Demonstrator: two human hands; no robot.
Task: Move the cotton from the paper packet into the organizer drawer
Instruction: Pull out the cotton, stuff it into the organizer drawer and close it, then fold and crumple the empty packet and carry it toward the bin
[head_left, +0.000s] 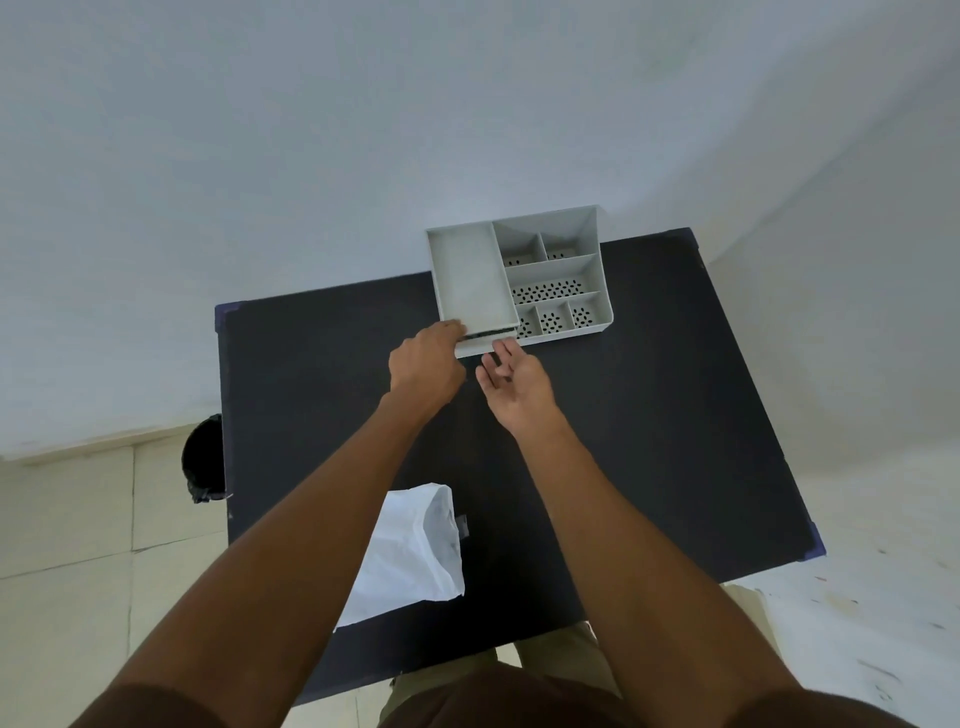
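Both hands, left (426, 364) gripping, right (511, 382) open, meet the organizer drawer (485, 347); paper packet (410, 556) behind.

Soft even daylight, wide-angle edge distortion

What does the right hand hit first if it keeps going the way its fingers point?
Probably the drawer front of the organizer. The right hand, open, points at it from close by; contact can't be judged.
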